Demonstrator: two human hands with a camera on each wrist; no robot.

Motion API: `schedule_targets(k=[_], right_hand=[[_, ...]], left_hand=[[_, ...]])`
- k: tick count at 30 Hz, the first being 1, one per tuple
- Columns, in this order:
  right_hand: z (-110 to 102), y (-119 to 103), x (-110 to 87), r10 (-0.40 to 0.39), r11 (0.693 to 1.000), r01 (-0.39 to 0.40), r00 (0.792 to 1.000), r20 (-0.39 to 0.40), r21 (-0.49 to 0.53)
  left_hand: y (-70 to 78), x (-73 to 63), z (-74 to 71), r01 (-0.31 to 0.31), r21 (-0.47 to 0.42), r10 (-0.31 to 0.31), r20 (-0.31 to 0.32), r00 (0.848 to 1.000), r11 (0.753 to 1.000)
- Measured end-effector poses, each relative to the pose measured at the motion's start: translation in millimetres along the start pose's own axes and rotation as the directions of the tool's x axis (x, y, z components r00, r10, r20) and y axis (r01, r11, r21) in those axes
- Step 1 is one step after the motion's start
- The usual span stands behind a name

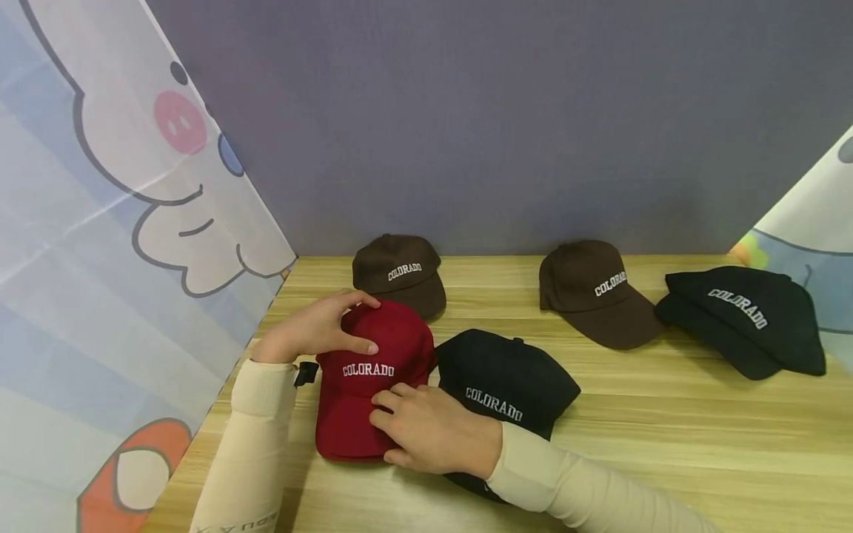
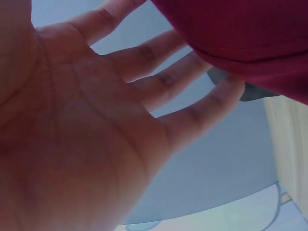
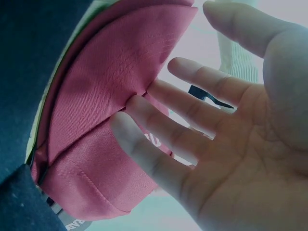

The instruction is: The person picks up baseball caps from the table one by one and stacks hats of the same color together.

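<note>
A red cap (image 1: 356, 386) with white COLORADO lettering lies on the wooden table, its brim toward me. My left hand (image 1: 321, 329) is spread over its crown, thumb at the front and fingers toward the back. Those fingers look nearly straight against the red fabric (image 2: 250, 33) in the left wrist view. My right hand (image 1: 440, 431) touches the right side of the brim with extended fingertips. In the right wrist view a second red edge shows behind the brim (image 3: 110, 72). A black cap (image 1: 509, 366) lies just right of the red one, partly covered by my right hand and forearm.
Behind the red cap sits a brown cap (image 1: 400, 259). Another brown cap (image 1: 580, 274) lies farther right, touching or nearly touching a black cap (image 1: 766, 292). A grey wall (image 1: 500, 126) rises behind the table, and a cartoon-printed sheet (image 1: 120, 222) hangs at the left.
</note>
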State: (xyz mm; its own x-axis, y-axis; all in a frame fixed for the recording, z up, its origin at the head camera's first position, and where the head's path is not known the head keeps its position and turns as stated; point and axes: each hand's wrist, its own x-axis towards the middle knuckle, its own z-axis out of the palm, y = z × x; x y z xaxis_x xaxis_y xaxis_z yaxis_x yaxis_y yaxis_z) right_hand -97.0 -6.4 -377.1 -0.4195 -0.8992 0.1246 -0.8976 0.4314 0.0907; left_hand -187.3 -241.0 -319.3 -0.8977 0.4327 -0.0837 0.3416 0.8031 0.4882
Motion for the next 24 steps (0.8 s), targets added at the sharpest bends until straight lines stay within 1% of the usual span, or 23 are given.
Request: schedule_targets(k=[3,6,12,15,24], right_hand=[[-0.1,-0.2,0.2,-0.002,1.0,0.002,1.0,0.001,-0.003],[0.3,-1.0,0.2,-0.002,1.0,0.002,1.0,0.013,0.002],[0.7,-1.2,-1.0,0.001,1.0,-0.002,0.999,0.039,0.017],[1.7,-0.7,-1.6,-0.002,1.0,0.001,0.999,0.042,0.017],[0.8,0.6,-2.3,-0.015,0.999,0.014,0.999,0.047,0.031]], left_hand=[[4.5,-0.2,-1.3,0.033,0.017,-0.034,0.012,0.999,0.999],[6.0,-1.9,-1.7,0.05,0.021,-0.051,0.019,0.999,0.999],[6.4,-2.3,-0.7,0.034,0.01,-0.035,0.028,0.999,0.999],[6.3,-2.2,0.2,0.037,0.0,-0.037,0.032,0.999,0.999],[5.6,-1.2,0.3,0.044,0.023,-0.045,0.049,0.998,0.999]])
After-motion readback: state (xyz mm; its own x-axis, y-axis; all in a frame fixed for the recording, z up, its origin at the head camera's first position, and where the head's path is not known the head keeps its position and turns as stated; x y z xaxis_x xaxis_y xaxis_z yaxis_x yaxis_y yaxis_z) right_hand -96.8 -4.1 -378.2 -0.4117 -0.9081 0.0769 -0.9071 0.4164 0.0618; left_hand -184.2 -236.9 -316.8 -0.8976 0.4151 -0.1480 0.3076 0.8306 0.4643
